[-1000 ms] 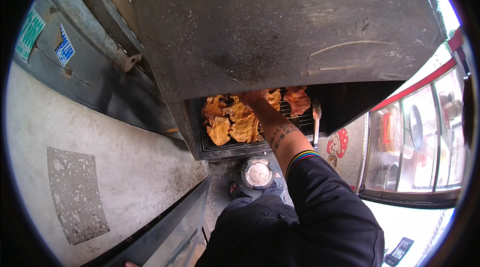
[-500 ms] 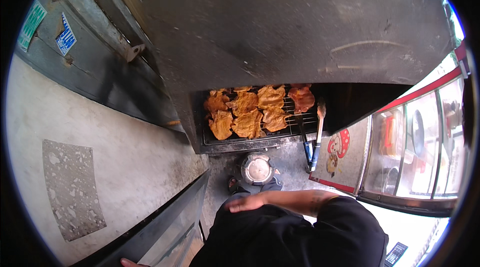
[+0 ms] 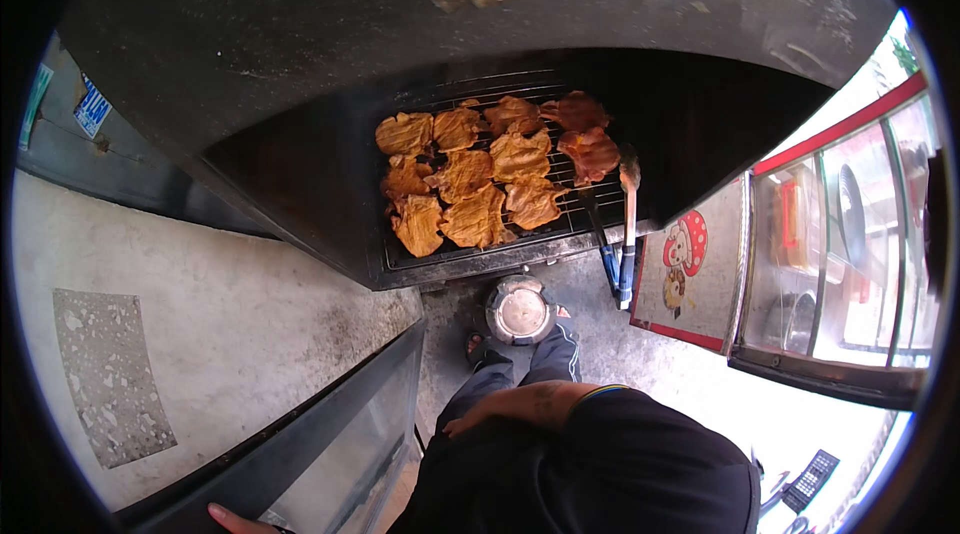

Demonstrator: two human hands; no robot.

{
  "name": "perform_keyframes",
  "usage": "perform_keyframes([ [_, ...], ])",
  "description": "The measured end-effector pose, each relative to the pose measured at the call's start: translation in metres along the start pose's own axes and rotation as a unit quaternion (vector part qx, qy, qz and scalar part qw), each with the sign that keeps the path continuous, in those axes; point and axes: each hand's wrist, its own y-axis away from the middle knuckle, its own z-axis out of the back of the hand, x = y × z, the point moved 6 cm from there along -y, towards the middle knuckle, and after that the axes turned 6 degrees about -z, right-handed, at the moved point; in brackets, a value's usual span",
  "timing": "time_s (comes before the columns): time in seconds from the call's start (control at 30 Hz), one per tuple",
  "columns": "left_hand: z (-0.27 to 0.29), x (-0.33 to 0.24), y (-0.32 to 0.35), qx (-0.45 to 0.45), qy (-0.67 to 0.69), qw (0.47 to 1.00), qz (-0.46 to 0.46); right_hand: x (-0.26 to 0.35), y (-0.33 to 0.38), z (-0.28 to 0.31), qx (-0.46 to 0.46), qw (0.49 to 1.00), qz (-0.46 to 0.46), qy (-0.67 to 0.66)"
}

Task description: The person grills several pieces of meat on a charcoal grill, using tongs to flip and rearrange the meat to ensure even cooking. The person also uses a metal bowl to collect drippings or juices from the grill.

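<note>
A wire grill rack is seen under a dark metal hood, loaded with about ten orange-brown meat pieces laid flat and close together, most of them touching. A pair of tongs with blue grips is rested on the right end of the rack, handles toward the near side and overhanging the edge. Below the near edge of the grill a round metal lid is seen on the ground.

The right hand is held low against the dark trousers, well apart from the grill; fingers appear loosely extended, nothing gripped. Only the fingertips of the left hand are visible at the lower edge, laid on the rim of a glass case; whether they are curled cannot be told.

Judgement: tending of the meat is in hand. Tongs are best taken by the blue grips, and pieces lifted singly by an edge, so neighbours are not dragged across the wires.
</note>
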Motion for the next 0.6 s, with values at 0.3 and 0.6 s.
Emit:
perform_keyframes([
  [0.3,0.003,-0.001,-0.001,0.031,-0.030,0.999,-0.025,-0.036,0.073,0.009,-0.018,0.999,-0.013,-0.043],
  [0.6,0.011,-0.005,-0.012,-0.037,0.005,0.997,-0.067,-0.121,0.137,-0.004,0.010,0.940,-0.314,0.131],
])
